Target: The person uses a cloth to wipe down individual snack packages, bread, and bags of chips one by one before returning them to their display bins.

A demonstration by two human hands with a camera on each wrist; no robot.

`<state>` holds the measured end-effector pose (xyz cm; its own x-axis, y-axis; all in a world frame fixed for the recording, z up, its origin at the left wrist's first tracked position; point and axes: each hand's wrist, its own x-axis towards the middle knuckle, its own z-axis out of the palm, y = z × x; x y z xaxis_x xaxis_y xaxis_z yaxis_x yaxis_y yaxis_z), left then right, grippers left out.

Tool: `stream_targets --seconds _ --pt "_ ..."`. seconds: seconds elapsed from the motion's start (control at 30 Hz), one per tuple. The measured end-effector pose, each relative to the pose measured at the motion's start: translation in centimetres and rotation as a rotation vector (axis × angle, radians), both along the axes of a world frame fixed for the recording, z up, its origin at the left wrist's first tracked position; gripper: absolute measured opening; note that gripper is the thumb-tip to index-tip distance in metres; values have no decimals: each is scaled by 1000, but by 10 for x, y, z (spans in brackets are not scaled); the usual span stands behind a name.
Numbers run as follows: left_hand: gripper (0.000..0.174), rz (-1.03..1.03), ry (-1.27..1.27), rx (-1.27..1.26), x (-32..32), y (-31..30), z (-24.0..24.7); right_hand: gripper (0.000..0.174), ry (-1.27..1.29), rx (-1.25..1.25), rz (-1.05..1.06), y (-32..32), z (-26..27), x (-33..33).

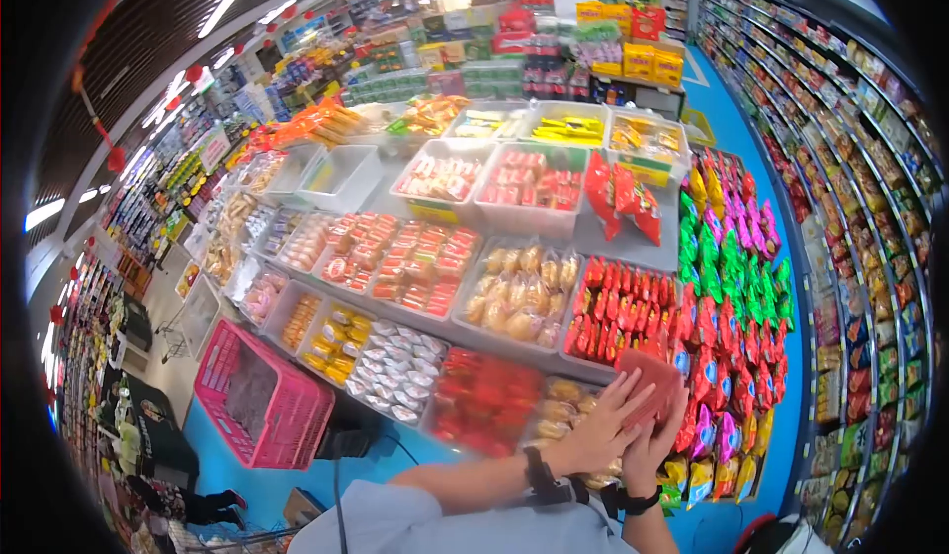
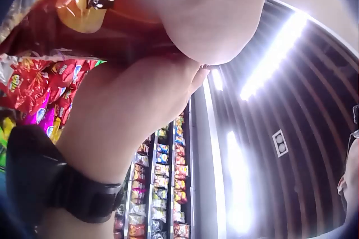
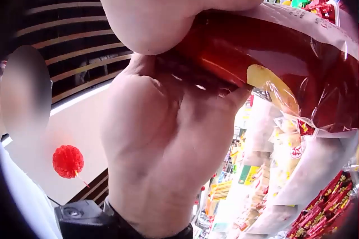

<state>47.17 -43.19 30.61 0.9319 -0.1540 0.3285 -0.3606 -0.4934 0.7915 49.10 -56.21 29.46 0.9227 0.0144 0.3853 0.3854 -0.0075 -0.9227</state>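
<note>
Both my hands hold a glossy red-brown plastic snack packet [image 1: 647, 368] near the front right of the display. My left hand [image 1: 608, 421] grips its left side, fingers spread across the near face. On the right side, my right hand [image 1: 652, 445] holds the packet with its fingers along the edge. The left wrist view shows the packet [image 2: 39, 29] with a yellow food picture and a dark label. Seen from the right wrist, the packet [image 3: 286, 54] has a shiny clear wrapper, and the palms hide part of it.
Open bins of wrapped snacks surround the hands, including red packets [image 1: 618, 307] and round buns [image 1: 519, 292]. Bright hanging bags [image 1: 727, 346] line the right side. A pink basket [image 1: 297, 421] stands at left. Tall stocked shelves [image 1: 860, 287] run beyond the blue aisle.
</note>
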Motion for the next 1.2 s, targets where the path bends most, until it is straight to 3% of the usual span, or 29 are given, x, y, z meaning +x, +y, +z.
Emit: stream_targets --seconds 0.07,0.17,0.2,0.23,0.33,0.67,0.77,0.9,1.0,1.1,1.2 --pt "72 -2 -122 62 -3 1 4 71 -10 -40 -3 -8 8 0" --pt "74 -35 -209 177 -5 4 16 63 27 -148 5 -30 -23 -8" --pt "74 -48 -223 173 -4 5 19 55 95 -67 8 -29 -27 -11" --pt "73 -57 -280 180 -2 6 21 61 171 8 46 -25 -7 -13" --pt "73 -62 -333 188 2 6 20 61 112 76 1 -21 9 -15" --pt "85 -13 -92 61 8 16 37 57 -131 113 49 -24 24 -11" --pt "92 -87 24 -79 13 27 45 55 -136 129 76 -36 24 -12" --pt "88 -265 274 -753 24 30 52 54 -90 299 49 -38 37 -13" --pt "84 -161 220 -382 19 35 51 50 6 432 -101 -30 45 -7" --pt "81 -101 151 -178 12 33 41 47 260 560 -207 -34 50 -3" --pt "82 -85 60 -57 1 30 37 43 343 516 -317 -40 43 1"
